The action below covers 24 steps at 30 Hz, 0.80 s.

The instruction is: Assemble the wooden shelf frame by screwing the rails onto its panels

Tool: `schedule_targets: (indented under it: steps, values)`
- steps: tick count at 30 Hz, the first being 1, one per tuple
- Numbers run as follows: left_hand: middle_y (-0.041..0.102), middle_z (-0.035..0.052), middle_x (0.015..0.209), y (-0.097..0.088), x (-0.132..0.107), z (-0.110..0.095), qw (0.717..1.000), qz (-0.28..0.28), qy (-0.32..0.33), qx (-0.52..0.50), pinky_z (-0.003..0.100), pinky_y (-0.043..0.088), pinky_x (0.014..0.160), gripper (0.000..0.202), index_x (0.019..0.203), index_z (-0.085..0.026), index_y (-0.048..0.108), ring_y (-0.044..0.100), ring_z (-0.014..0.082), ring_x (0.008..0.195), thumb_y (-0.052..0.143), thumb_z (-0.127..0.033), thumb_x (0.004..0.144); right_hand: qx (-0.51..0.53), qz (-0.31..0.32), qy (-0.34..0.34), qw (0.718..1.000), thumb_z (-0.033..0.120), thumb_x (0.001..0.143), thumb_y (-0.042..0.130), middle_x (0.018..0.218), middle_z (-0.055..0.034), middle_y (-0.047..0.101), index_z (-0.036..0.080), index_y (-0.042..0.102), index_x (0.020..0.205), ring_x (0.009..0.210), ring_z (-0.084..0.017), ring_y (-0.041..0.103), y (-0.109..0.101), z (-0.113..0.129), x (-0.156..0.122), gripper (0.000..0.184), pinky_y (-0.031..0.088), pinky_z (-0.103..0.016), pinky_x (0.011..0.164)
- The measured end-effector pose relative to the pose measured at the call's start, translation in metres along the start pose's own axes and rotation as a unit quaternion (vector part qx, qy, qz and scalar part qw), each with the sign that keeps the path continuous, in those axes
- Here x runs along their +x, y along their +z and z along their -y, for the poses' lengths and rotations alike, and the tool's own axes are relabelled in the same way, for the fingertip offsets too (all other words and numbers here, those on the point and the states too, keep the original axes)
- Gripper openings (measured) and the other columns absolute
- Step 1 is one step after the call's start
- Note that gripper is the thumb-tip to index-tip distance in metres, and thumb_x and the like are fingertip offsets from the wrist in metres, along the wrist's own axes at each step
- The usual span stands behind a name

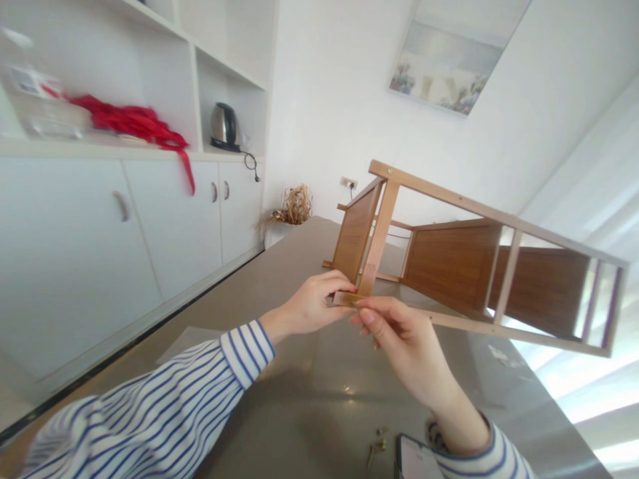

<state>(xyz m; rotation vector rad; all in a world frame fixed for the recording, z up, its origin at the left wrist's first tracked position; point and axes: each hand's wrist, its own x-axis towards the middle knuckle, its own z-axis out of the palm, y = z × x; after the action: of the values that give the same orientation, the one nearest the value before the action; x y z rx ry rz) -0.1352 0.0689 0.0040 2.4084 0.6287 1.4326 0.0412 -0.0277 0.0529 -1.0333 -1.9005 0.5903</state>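
A brown wooden shelf rack (pixel 382 233) lies on its side on the table, its slender frame towards me and its panels inside. My left hand (pixel 317 303) is closed around the near lower corner of the frame, thumb and fingers on the end of a rail. Right beside it, my right hand (pixel 394 326) pinches a small metal piece that looks like a screw (pixel 356 305) against that same corner; my fingertips cover most of it. Several loose screws (pixel 377 447) lie on the table below my right hand.
Close to my right wrist, a phone (pixel 417 458) rests on the grey table (pixel 294 406). A clear plastic bag (pixel 187 340) is by my left sleeve, with small scraps (pixel 504 356) at the right. White cabinets (pixel 170 226) stand left, holding a kettle (pixel 224 126) and red ribbon (pixel 132 123).
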Motion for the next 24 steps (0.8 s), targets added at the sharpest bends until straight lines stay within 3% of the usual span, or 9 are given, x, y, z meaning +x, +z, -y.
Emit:
schedule_targets:
  steps: [5,7,10,13,16,19,21,24]
  values:
    - [0.065,0.0067,0.087,0.000,0.000,0.001,1.000,-0.003,0.005,-0.001,0.026,0.049,0.071,0.027,0.092,-0.015,0.066,0.062,0.0155,0.079,0.067,-0.039,0.080,-0.163,0.013,-0.125,0.979,0.023,0.091,0.054,0.087,-0.0030,0.070,0.020,0.067,0.096,0.079,-0.015,0.062,-0.009,0.004,0.000,0.013,0.048,-0.027,0.072]
    - [0.066,0.0068,0.087,0.000,0.000,0.001,1.000,-0.003,0.006,0.001,0.026,0.049,0.071,0.027,0.092,-0.015,0.066,0.062,0.0155,0.079,0.066,-0.039,0.080,-0.242,-0.015,-0.176,0.954,0.020,0.091,0.052,0.085,-0.0056,0.068,0.017,0.065,0.095,0.079,-0.017,0.060,-0.010,0.006,0.000,0.014,0.047,-0.030,0.071]
    - [0.066,0.0067,0.086,-0.001,0.000,0.001,1.000,-0.003,0.009,0.001,0.025,0.049,0.070,0.030,0.092,-0.014,0.066,0.062,0.0154,0.078,0.067,-0.041,0.080,-0.315,-0.038,-0.195,0.928,0.017,0.091,0.048,0.079,-0.0070,0.067,0.014,0.062,0.106,0.072,-0.019,0.060,-0.007,0.008,-0.002,0.021,0.046,-0.031,0.066]
    - [0.066,0.0067,0.087,0.000,0.000,0.001,1.000,0.003,0.006,0.000,0.025,0.049,0.071,0.029,0.091,-0.015,0.066,0.062,0.0152,0.079,0.066,-0.042,0.080,-0.279,-0.035,-0.138,0.950,0.016,0.091,0.045,0.078,-0.0058,0.068,0.016,0.060,0.109,0.070,-0.017,0.063,0.000,0.009,-0.006,0.024,0.048,-0.029,0.065]
    - [0.066,0.0070,0.088,0.000,0.000,0.001,1.000,0.000,0.012,-0.004,0.026,0.050,0.071,0.028,0.091,-0.015,0.066,0.063,0.0154,0.079,0.066,-0.041,0.081,-0.137,-0.012,-0.020,0.990,0.021,0.092,0.045,0.079,-0.0031,0.070,0.021,0.061,0.104,0.069,-0.015,0.065,0.005,0.009,-0.009,0.019,0.050,-0.024,0.060]
    - [0.066,0.0074,0.088,0.000,0.000,0.002,0.999,-0.010,0.030,-0.012,0.025,0.050,0.069,0.027,0.092,-0.014,0.066,0.063,0.0149,0.078,0.067,-0.039,0.080,0.009,0.054,0.058,0.997,0.029,0.093,0.047,0.092,-0.0047,0.072,0.022,0.058,0.111,0.081,-0.016,0.068,0.006,0.007,-0.010,0.022,0.053,-0.023,0.061]
    - [0.065,0.0075,0.089,0.001,0.000,0.002,0.999,-0.009,0.033,-0.015,0.024,0.049,0.067,0.028,0.092,-0.014,0.066,0.063,0.0146,0.077,0.068,-0.039,0.079,0.039,0.083,0.073,0.993,0.030,0.092,0.050,0.099,-0.0056,0.071,0.022,0.058,0.114,0.086,-0.016,0.068,0.005,0.005,-0.010,0.025,0.054,-0.024,0.064]
    - [0.066,0.0071,0.089,0.001,0.000,0.002,1.000,-0.009,0.027,-0.013,0.025,0.049,0.069,0.027,0.092,-0.014,0.066,0.063,0.0150,0.079,0.069,-0.038,0.078,-0.040,0.059,0.030,0.997,0.030,0.090,0.056,0.092,-0.0035,0.072,0.023,0.064,0.106,0.077,-0.016,0.066,0.001,0.003,-0.008,0.020,0.053,-0.026,0.065]
